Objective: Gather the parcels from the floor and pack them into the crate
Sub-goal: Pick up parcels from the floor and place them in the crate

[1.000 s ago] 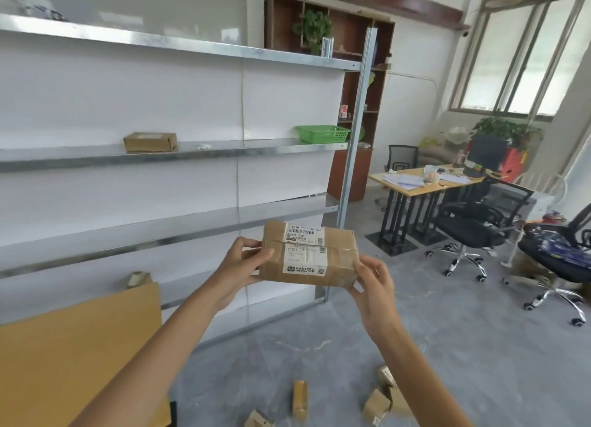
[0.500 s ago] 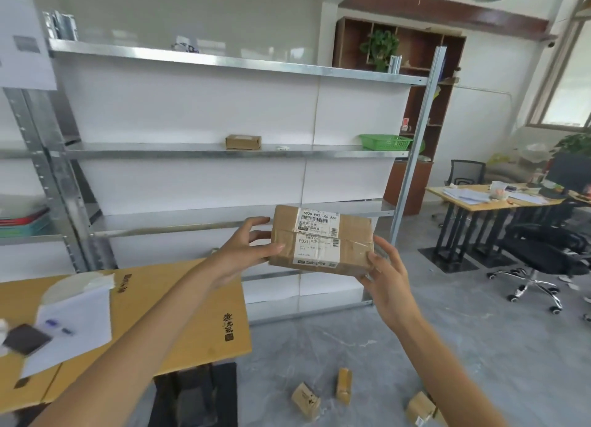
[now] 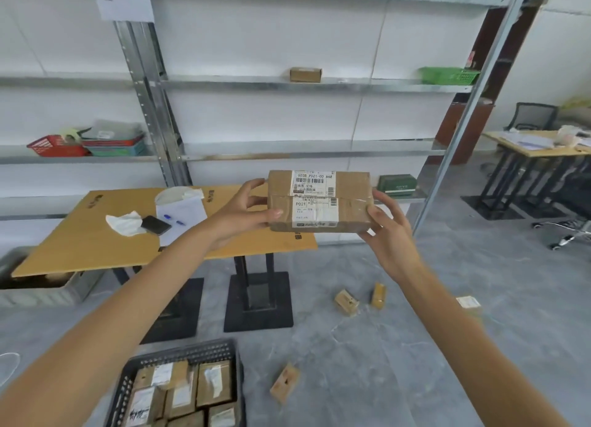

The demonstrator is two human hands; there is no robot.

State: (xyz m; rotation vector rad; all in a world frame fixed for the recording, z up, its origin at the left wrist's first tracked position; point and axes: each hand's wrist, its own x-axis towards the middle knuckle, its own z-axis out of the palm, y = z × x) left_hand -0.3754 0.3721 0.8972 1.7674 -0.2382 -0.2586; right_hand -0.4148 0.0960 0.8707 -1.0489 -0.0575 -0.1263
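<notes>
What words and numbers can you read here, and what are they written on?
"502B P021-00 A68": upper white label on the parcel held by left hand and right hand.
"P021": lower label of the same parcel.
Too blurred to read: that parcel's smaller print, the labels on parcels in the crate, the marks on the table, the green box.
</notes>
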